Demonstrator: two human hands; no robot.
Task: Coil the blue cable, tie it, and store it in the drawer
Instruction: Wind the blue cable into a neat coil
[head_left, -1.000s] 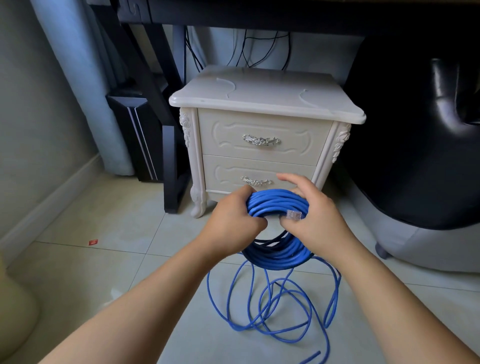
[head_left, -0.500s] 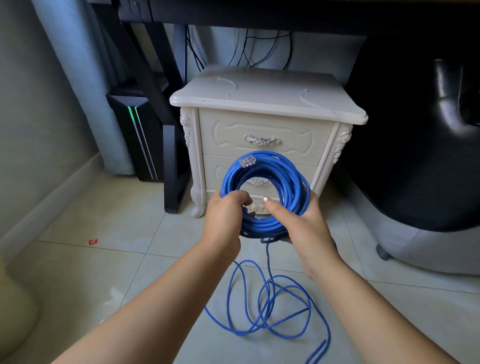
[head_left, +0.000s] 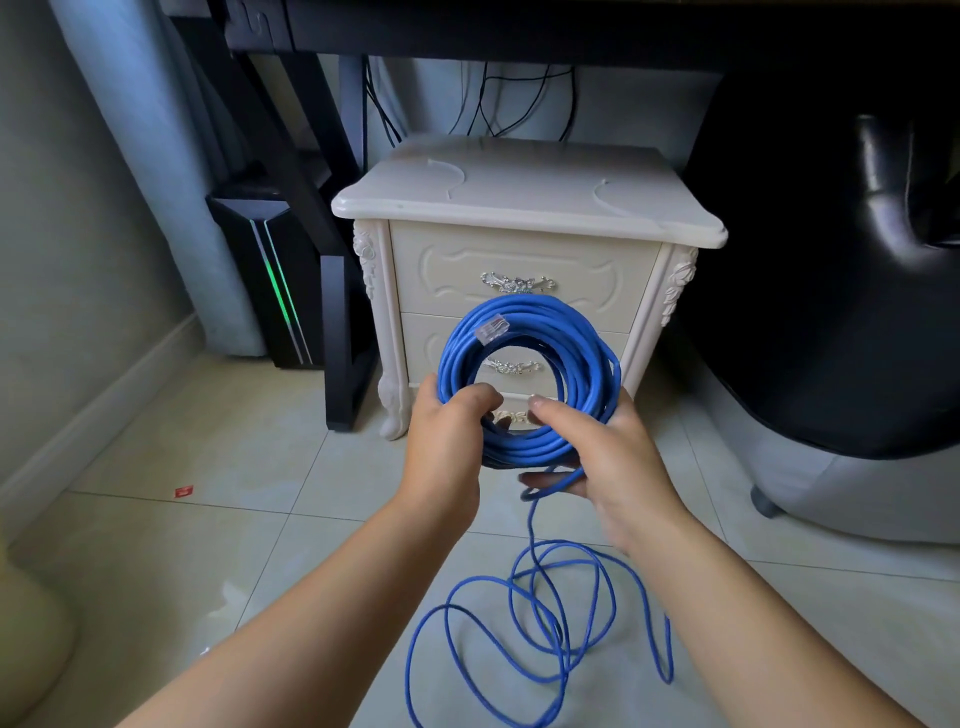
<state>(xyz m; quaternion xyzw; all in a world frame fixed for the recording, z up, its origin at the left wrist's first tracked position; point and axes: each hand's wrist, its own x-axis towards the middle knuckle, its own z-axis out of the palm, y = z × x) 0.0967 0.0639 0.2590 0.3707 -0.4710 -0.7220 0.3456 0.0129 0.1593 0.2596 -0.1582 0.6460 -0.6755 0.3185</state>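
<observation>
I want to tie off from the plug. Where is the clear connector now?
Head view: the clear connector sits on the upper-left arc of the blue cable coil, just below the upper drawer handle of the nightstand.

Glossy nightstand (head_left: 524, 192), shiny metal handles (head_left: 517, 283).

No legible text, label, brand, number or sign on anything in view.

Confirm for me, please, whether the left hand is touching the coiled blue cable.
Touching. The head view shows the left hand gripping the blue cable, fingers curled over the coil's lower left.
</observation>
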